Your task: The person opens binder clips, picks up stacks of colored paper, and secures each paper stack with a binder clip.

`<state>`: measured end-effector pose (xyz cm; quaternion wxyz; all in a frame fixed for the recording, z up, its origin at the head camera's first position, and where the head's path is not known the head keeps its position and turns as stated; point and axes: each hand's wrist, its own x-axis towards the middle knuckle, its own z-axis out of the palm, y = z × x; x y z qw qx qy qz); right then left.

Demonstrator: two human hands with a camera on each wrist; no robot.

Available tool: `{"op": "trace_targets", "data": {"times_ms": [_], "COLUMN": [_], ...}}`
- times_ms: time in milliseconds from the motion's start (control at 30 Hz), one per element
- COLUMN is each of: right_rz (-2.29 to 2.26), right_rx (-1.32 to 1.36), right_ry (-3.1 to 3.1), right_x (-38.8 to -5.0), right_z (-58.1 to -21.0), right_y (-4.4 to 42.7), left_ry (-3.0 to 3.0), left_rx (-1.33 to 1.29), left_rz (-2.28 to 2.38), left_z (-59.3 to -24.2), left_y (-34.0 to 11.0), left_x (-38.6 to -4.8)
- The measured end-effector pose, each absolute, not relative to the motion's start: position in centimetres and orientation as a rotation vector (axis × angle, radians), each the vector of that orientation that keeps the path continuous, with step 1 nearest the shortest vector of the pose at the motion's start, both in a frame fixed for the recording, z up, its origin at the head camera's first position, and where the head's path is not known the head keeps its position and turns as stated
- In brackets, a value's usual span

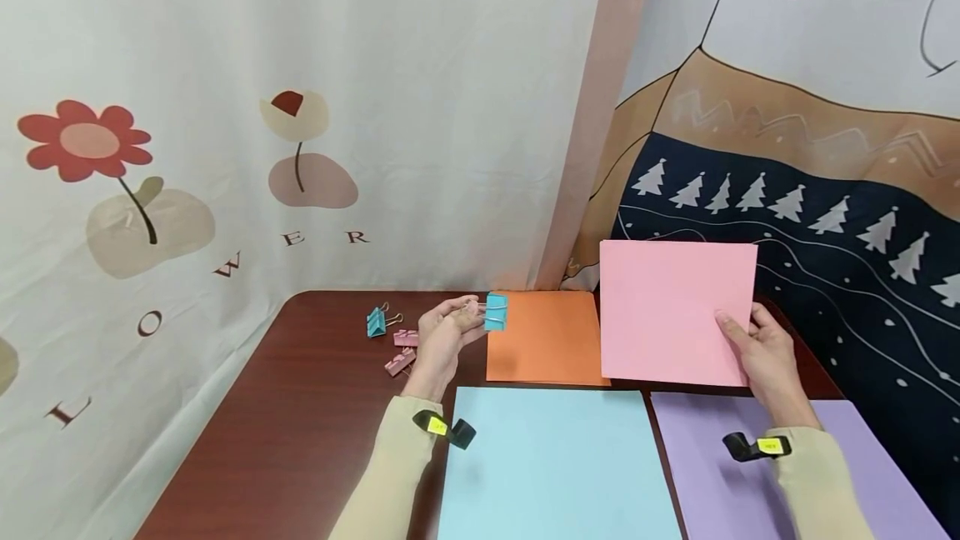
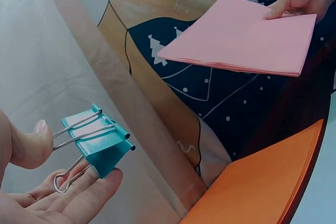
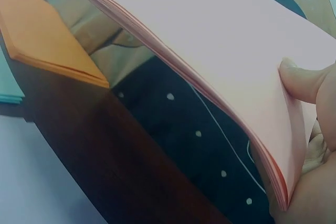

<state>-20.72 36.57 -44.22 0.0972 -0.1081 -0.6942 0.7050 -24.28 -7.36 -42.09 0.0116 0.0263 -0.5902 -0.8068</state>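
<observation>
Left hand [image 1: 444, 344] pinches a teal binder clip [image 1: 496, 312] by its wire handles, raised. Right hand [image 1: 772, 363] grips the pink paper stack [image 1: 667, 315] at its right edge, thumb on top; stack held aloft, left edge free, well apart from clip. Orange paper stack [image 1: 551, 340] lies on the surface [image 1: 300, 415]; narrow gap to blue paper [image 1: 555, 465]. Similar gap, blue to purple paper [image 1: 697, 427]. Another teal clip [image 1: 377, 322] and two pink clips [image 1: 400, 362] sit left of left hand, wide stretch of surface nearer the person.
</observation>
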Motion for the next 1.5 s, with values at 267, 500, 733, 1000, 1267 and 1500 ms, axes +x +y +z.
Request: {"op": "trace_targets", "data": {"times_ms": [267,500,733,1000,1267,1500], "right_rz": [2.090,2.086,2.066,2.089,2.094,2.120], "right_rx": [-0.310,-0.286,-0.268,-0.261,-0.264,-0.244], "right_ry": [-2.000,-1.983,-2.019,-1.997,-1.997,-1.993], "right_x": [-20.6,-20.6,-20.5,-20.6,-20.7,-20.7], "right_z": [-44.2,-44.3,-44.3,-44.4,-45.0,-45.3], "right_y": [35.2,33.9,32.6,31.7,31.0,30.4], "left_ry": [-1.771,-1.746,-1.744,-1.708,-1.703,-1.711], "left_rx": [0.095,0.096,0.106,0.113,0.134,0.155], "left_rz": [-2.571,-2.576,-2.585,-2.615,-2.637,-2.644], "left_z": [-42.4,-42.7,-42.8,-43.1,-43.5,-43.8], "left_y": [-6.1,-5.2,-4.2,-3.0,-2.0,-1.2], "left_x": [-24.1,-24.1,-23.9,-23.9,-23.8,-23.6]}}
